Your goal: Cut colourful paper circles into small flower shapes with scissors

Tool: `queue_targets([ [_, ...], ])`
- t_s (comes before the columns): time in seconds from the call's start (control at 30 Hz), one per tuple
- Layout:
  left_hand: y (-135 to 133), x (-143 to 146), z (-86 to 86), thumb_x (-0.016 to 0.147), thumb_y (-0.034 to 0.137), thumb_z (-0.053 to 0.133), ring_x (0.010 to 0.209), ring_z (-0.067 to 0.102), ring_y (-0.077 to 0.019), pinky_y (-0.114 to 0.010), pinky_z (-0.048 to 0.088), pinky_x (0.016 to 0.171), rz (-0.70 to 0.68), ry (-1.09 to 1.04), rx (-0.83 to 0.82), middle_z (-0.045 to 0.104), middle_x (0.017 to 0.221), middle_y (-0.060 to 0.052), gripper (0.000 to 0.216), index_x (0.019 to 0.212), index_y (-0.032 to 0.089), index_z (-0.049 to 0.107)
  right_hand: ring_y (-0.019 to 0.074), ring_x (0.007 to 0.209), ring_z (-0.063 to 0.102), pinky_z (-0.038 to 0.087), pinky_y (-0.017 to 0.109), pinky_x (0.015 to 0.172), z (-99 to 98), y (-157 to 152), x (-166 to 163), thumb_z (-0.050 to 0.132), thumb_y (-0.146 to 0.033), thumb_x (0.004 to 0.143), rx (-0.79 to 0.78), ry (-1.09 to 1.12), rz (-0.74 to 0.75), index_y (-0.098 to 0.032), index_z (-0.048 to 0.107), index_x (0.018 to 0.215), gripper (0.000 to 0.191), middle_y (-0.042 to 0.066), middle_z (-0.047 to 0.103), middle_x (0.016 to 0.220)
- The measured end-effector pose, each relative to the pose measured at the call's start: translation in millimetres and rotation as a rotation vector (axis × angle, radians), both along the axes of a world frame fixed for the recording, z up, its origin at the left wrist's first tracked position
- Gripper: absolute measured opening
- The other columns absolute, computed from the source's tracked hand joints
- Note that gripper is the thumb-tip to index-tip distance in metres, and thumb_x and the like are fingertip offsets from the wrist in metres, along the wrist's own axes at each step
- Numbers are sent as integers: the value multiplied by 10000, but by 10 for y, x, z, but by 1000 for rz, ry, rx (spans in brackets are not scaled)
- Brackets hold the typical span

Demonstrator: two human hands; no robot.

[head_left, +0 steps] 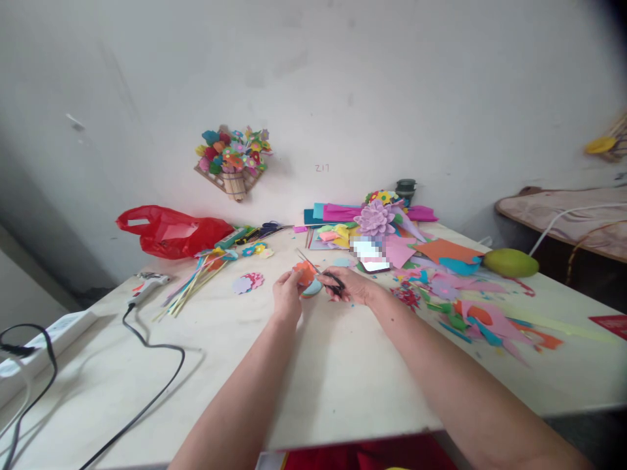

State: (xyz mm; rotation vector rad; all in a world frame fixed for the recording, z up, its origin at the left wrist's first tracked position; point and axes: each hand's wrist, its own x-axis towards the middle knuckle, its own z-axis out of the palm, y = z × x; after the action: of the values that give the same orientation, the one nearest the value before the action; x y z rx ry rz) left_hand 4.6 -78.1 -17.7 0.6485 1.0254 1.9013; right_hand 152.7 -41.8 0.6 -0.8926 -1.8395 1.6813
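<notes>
An orange scalloped piece of craft sheet (306, 273) is pinched by the fingers of the bare left hand (289, 292). Black-handled metal scissors (335, 283) are gripped by the fingers of the bare right hand (349, 284). Left of the left fingers, a lilac scalloped flower piece (241, 285) is laid; farther left and beyond them, a crumpled red plastic bag (179, 234) is seen. Right of the right fingers, multicoloured craft-sheet scraps (490, 316) are strewn.
</notes>
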Motion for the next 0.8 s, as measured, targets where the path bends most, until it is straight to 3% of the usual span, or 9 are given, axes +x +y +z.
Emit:
queue_targets([
  [0.37,29,-21,-40,476,255,727,532,545,-125,-278,466,574,-9,-10,6,573,525,-1,211,528,136,560,48,365,464,245,142,275,1,10,31,629,-476,755,26,-36,6,-165,517,831,339,-46,547,550],
  [0.8,-10,16,16,472,258,719,483,503,-94,-251,438,548,17,-44,-20,500,477,33,252,498,152,492,49,357,461,238,139,266,-75,23,-34,593,-460,788,-12,36,-5,-168,520,831,304,-47,538,546],
])
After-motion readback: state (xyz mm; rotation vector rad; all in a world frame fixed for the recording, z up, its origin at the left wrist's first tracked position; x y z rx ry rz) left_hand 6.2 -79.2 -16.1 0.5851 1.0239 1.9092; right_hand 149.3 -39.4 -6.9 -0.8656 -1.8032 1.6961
